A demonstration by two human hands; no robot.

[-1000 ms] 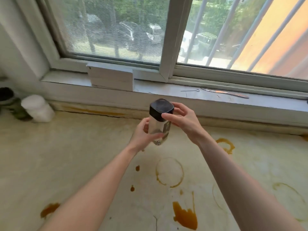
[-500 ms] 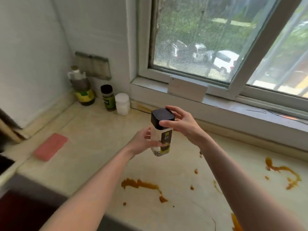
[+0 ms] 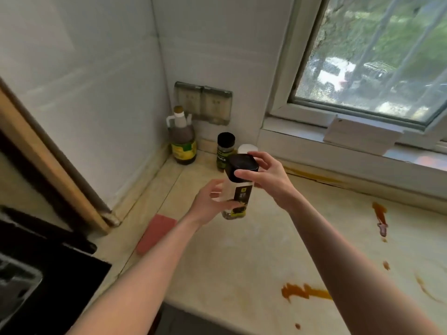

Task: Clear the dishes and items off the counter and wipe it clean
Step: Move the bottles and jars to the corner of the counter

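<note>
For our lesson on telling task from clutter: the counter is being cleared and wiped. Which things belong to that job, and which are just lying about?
Job: black-capped jar, gripped by left hand and right hand; oil bottle; small spice jar; pink sponge; brown stains on the counter.
Lying about: wall sockets; window; white box on the sill.

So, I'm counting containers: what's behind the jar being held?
A black-lidded spice jar and a white container stand behind it; the held jar hides most of the white one.
</note>
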